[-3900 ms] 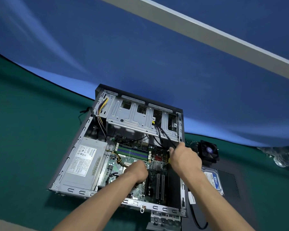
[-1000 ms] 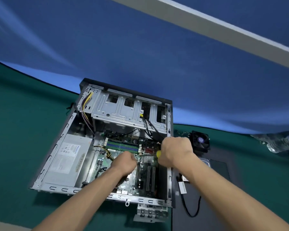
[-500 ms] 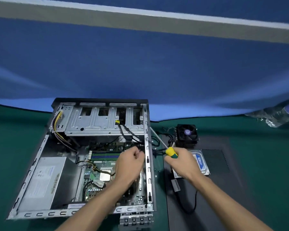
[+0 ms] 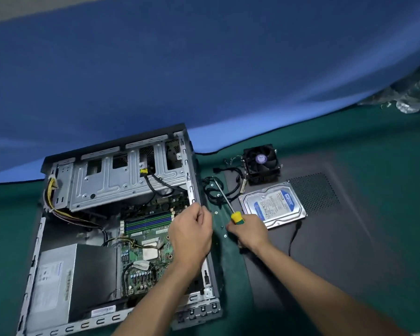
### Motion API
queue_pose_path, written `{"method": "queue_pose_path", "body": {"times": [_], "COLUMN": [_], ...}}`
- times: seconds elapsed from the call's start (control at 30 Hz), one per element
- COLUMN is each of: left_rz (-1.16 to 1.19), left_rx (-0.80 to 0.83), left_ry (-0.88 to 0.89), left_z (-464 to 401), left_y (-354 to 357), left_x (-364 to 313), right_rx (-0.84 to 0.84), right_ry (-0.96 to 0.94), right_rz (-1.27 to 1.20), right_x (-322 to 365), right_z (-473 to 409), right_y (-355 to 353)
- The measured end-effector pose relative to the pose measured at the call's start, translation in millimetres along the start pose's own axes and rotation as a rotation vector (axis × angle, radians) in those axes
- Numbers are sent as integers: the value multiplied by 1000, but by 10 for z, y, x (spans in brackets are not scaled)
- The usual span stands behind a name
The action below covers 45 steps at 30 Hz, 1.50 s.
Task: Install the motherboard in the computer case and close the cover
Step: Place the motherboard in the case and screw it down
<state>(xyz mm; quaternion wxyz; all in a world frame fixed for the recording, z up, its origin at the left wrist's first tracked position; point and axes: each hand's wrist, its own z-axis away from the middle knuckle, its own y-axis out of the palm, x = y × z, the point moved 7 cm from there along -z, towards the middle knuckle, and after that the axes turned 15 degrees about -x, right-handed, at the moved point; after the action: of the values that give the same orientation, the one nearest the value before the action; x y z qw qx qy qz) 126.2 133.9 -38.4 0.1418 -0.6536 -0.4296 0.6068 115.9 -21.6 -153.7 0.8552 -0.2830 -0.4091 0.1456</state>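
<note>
Holding: right hand (image 4: 249,232) gripped the screwdriver (image 4: 228,204) by its yellow and green handle, fingers wrapped round it, the thin shaft slanting up and away to the left over the green strip beside the case.
Left hand: left hand (image 4: 192,235) sat at the right wall of the computer case (image 4: 197,187), fingers curled with the tips pinched together near the rim; whether anything small was between them, I could not tell.
Motherboard: motherboard (image 4: 146,241) lay flat inside the case, in its right half, memory slots toward the far end, partly hidden under the left forearm.
Case: it lay on its side on the green worktop (image 4: 10,226), open on top, cover off.
Power supply: grey power supply (image 4: 58,284) filled the near left corner of the case, yellow and black wires looping from the far left toward the board.
Drive cage: silver drive cage (image 4: 117,183) spanned the far end of the case.
Cover: dark cover (image 4: 337,251) lay flat to the right of the case.
On the cover: hard drive (image 4: 273,204) just beyond the right hand, cooling fan (image 4: 262,162) beyond it.
Screws: several small screws (image 4: 224,235) were scattered on the worktop between the two hands.
</note>
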Motion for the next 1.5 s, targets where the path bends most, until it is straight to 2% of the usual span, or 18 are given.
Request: {"method": "queue_pose_path", "body": {"times": [0.17,0.33,0.67,0.83,1.0,1.07,1.13,1.23,1.3,1.4,1.5], "left_rz": [0,-49,-127,-234,-293,-348,-395,-159,-25,144,319], "left_rx": [-25,-31,-13,-44,-45,2,112,360,461,519,495], "left_ry": [11,24,9,67,355,394,307,87,-12,-132,-270], "left_z": [1,-10,-3,7,42,33,-33,-136,-198,-231,-228], "left_y": [-1,3,-6,-67,-140,-120,-39,78,66,-13,-118], "left_x": [5,-4,-9,-78,-393,-425,-424,-538,-633,-697,-709], "right_rx": [50,10,-57,-29,-5,9,10,-3,21,84,126], "right_ry": [82,-13,-10,79,65,14,-45,-116,-161,-187,-195], "right_rz": [22,200,212,-68,-400,-494,-570,-698,-755,-841,-896], "right_x": [-229,-181,-183,-218,35,235,453,730,876,1019,1108], "right_z": [6,24,29,36,140,188,255,359,433,518,563], "right_y": [187,249,233,186,-36,-211,-405,-659,-759,-804,-783]}}
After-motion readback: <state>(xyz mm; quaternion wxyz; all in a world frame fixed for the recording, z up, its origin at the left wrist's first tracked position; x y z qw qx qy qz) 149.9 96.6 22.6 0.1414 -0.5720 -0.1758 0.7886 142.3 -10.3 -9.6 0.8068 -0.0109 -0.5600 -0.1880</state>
